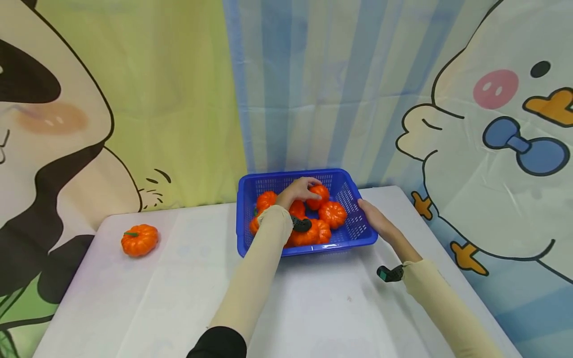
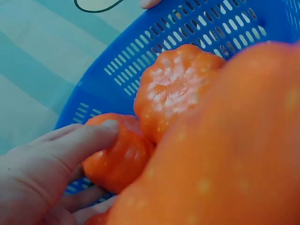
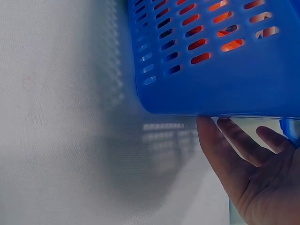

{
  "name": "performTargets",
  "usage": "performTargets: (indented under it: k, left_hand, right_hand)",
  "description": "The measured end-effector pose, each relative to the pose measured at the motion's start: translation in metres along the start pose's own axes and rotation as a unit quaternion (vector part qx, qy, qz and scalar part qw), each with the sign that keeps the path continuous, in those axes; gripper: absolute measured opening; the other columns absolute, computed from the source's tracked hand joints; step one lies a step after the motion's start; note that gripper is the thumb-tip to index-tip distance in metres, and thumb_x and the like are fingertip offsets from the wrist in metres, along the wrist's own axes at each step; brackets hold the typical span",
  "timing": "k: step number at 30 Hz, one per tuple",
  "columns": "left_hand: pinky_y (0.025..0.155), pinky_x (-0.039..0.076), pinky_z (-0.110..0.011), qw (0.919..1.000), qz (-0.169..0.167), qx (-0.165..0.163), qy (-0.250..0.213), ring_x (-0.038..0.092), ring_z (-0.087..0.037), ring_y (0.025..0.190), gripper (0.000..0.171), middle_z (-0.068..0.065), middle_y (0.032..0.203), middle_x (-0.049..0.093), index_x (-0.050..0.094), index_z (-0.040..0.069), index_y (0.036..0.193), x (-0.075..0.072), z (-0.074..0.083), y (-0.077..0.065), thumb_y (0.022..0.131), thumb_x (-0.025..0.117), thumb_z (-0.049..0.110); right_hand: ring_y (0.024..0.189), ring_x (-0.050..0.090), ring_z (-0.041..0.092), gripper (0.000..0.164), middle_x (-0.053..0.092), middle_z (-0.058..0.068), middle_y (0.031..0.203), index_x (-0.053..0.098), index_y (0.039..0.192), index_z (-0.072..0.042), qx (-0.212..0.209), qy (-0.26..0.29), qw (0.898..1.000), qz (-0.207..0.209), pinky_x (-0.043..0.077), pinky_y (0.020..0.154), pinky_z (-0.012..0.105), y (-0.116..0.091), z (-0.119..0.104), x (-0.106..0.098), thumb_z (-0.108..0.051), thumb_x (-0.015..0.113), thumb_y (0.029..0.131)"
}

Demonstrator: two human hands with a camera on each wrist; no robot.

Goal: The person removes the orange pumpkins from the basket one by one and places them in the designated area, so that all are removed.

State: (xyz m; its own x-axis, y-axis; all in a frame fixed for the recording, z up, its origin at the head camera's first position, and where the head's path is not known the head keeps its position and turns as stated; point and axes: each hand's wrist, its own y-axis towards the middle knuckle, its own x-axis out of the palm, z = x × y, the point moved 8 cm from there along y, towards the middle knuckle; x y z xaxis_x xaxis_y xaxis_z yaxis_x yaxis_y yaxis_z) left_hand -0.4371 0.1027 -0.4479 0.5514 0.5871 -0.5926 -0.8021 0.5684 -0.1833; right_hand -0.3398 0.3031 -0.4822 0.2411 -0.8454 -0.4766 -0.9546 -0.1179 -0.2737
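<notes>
A blue plastic basket with slotted walls holds several glossy orange toy pumpkins. Inside it, my left hand pinches one small pumpkin, its thumb on top and other fingers around the far side. Another pumpkin sits against the held one, and a large blurred pumpkin fills the front of the left wrist view. Outside the basket, my right hand touches its right wall near the rim. Its extended fingers meet the basket's side in the right wrist view.
A single pumpkin with a green stem lies on the white table at the left. Behind the table hang curtains printed with cartoon animals, and the basket stands close to them at the table's back edge.
</notes>
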Motion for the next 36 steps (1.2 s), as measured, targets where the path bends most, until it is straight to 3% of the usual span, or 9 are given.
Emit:
performTargets:
  k: [7, 11, 15, 19, 24, 28, 32, 36]
  left_hand:
    - [0.100, 0.052, -0.038, 0.9986, 0.029, 0.001, 0.045, 0.055, -0.028, 0.120, 0.054, -0.013, 0.139, 0.052, 0.053, 0.017, 0.137, 0.000, 0.003, 0.004, 0.087, 0.073, 0.023]
    - [0.089, 0.057, -0.036, 0.9986, 0.040, 0.010, 0.033, 0.059, -0.029, 0.111, 0.054, -0.014, 0.137, 0.053, 0.053, 0.017, 0.137, -0.010, 0.008, 0.000, 0.087, 0.073, 0.024]
    - [0.078, 0.059, -0.034, 0.9982, 0.040, 0.040, 0.019, 0.062, -0.028, 0.109, 0.054, -0.015, 0.136, 0.054, 0.053, 0.017, 0.137, -0.034, 0.020, -0.007, 0.087, 0.073, 0.025]
    - [0.077, 0.060, -0.038, 0.9949, 0.058, 0.080, -0.017, 0.061, -0.028, 0.114, 0.054, -0.014, 0.134, 0.058, 0.055, 0.016, 0.136, -0.075, 0.034, -0.027, 0.086, 0.074, 0.024]
    - [0.075, 0.061, -0.038, 0.9854, 0.103, 0.114, -0.073, 0.062, -0.029, 0.111, 0.054, -0.015, 0.131, 0.058, 0.055, 0.015, 0.135, -0.133, 0.035, -0.071, 0.085, 0.074, 0.021]
    - [0.076, 0.060, -0.031, 0.9737, 0.146, 0.105, -0.140, 0.062, -0.028, 0.109, 0.056, -0.015, 0.133, 0.054, 0.053, 0.017, 0.137, -0.167, 0.012, -0.119, 0.086, 0.074, 0.021]
    - [0.078, 0.060, -0.031, 0.9630, 0.184, 0.074, -0.183, 0.064, -0.026, 0.109, 0.058, -0.015, 0.140, 0.050, 0.049, 0.020, 0.141, -0.184, -0.024, -0.178, 0.087, 0.072, 0.023]
    - [0.079, 0.059, -0.026, 0.9630, 0.225, 0.037, -0.144, 0.064, -0.025, 0.113, 0.061, -0.016, 0.144, 0.047, 0.045, 0.022, 0.144, -0.184, -0.071, -0.243, 0.089, 0.070, 0.029]
  right_hand:
    - [0.125, 0.050, 0.040, 0.074, 0.038, 0.029, 0.147, 0.008, 0.155, -0.003, -0.006, -0.003, 1.000, -0.002, 0.034, 0.113, 0.056, 0.001, -0.001, 0.000, -0.055, 0.012, 0.103]
    - [0.122, 0.051, 0.040, 0.074, 0.040, 0.029, 0.144, 0.010, 0.154, -0.001, -0.013, -0.009, 1.000, 0.003, 0.036, 0.111, 0.057, 0.000, -0.003, -0.001, -0.055, 0.011, 0.103]
    - [0.125, 0.049, 0.042, 0.074, 0.037, 0.031, 0.146, 0.009, 0.154, -0.001, -0.012, -0.011, 1.000, 0.000, 0.034, 0.113, 0.058, -0.002, -0.004, -0.001, -0.054, 0.011, 0.103]
    - [0.129, 0.045, 0.044, 0.074, 0.033, 0.031, 0.149, 0.006, 0.155, -0.001, -0.011, -0.015, 1.000, -0.004, 0.031, 0.114, 0.058, -0.002, -0.007, -0.002, -0.054, 0.010, 0.103]
    - [0.129, 0.045, 0.044, 0.074, 0.032, 0.031, 0.150, 0.004, 0.155, -0.002, -0.011, -0.020, 1.000, -0.008, 0.032, 0.113, 0.059, -0.001, -0.010, -0.004, -0.054, 0.009, 0.103]
    - [0.131, 0.042, 0.046, 0.069, 0.029, 0.033, 0.150, 0.003, 0.154, 0.000, -0.004, -0.011, 1.000, -0.016, 0.029, 0.114, 0.060, -0.010, -0.018, -0.003, -0.047, 0.010, 0.105]
    - [0.132, 0.039, 0.048, 0.065, 0.029, 0.034, 0.150, 0.003, 0.154, 0.002, -0.002, -0.002, 1.000, -0.016, 0.027, 0.115, 0.060, -0.016, -0.024, -0.002, -0.042, 0.011, 0.106]
    - [0.132, 0.041, 0.046, 0.072, 0.029, 0.032, 0.151, 0.003, 0.155, -0.002, -0.008, -0.008, 1.000, -0.013, 0.028, 0.115, 0.059, -0.002, -0.006, 0.000, -0.052, 0.010, 0.103]
